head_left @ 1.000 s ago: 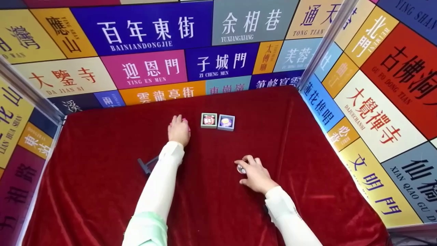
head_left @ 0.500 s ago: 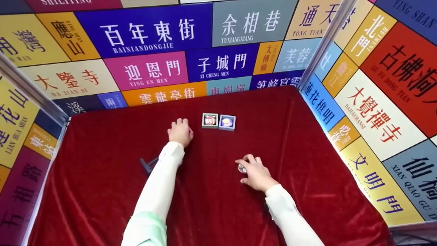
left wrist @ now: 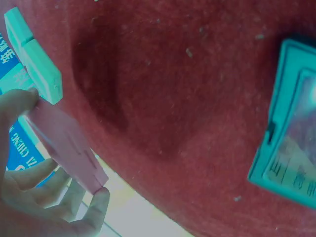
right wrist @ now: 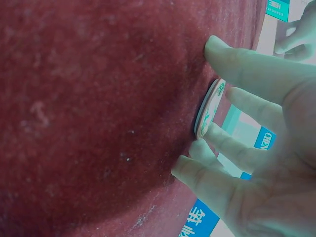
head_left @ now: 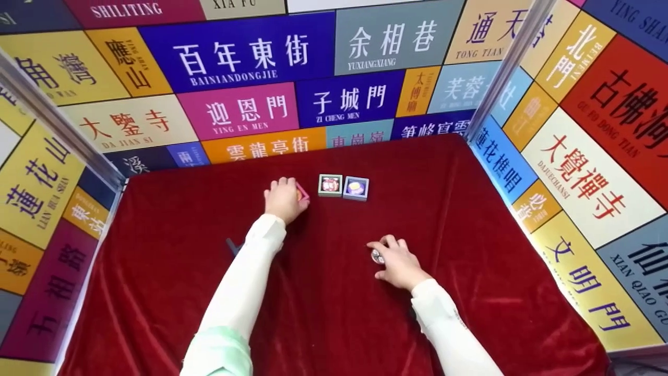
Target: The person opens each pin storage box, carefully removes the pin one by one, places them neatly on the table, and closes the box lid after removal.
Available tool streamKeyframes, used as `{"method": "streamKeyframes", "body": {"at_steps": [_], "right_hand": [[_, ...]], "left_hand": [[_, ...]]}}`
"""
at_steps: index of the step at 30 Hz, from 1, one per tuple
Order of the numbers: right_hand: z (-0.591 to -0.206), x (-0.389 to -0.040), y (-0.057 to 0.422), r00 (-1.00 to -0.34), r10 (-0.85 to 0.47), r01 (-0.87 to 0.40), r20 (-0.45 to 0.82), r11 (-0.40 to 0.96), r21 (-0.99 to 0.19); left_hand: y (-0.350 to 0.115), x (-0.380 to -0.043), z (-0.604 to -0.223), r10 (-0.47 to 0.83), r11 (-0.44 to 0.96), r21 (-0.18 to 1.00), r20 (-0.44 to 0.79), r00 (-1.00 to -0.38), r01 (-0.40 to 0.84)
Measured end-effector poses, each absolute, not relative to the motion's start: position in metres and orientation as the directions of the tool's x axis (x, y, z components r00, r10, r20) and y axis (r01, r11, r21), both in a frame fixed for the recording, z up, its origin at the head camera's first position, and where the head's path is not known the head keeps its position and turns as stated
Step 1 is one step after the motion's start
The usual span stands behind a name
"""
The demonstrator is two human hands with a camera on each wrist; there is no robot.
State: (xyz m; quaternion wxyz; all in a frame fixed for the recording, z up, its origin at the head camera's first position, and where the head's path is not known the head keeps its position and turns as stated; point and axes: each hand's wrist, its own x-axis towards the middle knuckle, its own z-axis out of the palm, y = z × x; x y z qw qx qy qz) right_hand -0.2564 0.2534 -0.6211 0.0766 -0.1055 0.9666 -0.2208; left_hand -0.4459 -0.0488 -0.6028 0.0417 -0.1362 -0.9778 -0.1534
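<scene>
A pink square box (head_left: 302,194) is in my left hand (head_left: 283,201), just left of two similar boxes. In the left wrist view, thumb and fingers grip opposite edges of the pink box (left wrist: 69,148), which looks tilted there. Side by side near the back lie a green-rimmed box (head_left: 330,185) with a red picture and a grey-blue box (head_left: 356,188) with a purple and yellow picture. My right hand (head_left: 399,265) hovers low with spread, slightly bent fingers around a small round badge (head_left: 377,256). In the right wrist view, the badge (right wrist: 211,108) lies on the cloth; a fingertip seems to touch it, the thumb stays apart.
Dark red velvet cloth (head_left: 334,313) covers the table. A dark grey frame-like piece (head_left: 233,247) is mostly hidden behind my left forearm; a framed object (left wrist: 281,123) shows at the right of the left wrist view. Printed panels (head_left: 240,52) enclose the back and sides.
My left hand has shifted right with the pink box, narrowing the gap to the green-rimmed box, and more of the pink box shows. The head view has shifted slightly. My right hand stays by the badge.
</scene>
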Motion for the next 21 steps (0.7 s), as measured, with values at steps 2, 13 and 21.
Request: {"method": "streamKeyframes", "body": {"at_steps": [2,13,21], "right_hand": [[-0.621,-0.257,0.254,-0.966,-0.238,-0.170,-0.103,0.880,-0.443],[-0.621,-0.256,0.255,-0.963,-0.242,-0.165,-0.116,0.874,-0.458],[-0.620,-0.257,0.255,-0.963,-0.248,-0.174,-0.109,0.874,-0.453]], "left_hand": [[-0.050,-0.443,-0.599,0.268,0.916,0.273,0.134,-0.954,0.295],[-0.059,-0.423,-0.573,0.326,0.863,0.331,0.212,-0.921,0.382],[-0.072,-0.397,-0.554,0.304,0.779,0.487,0.258,-0.917,0.395]]}}
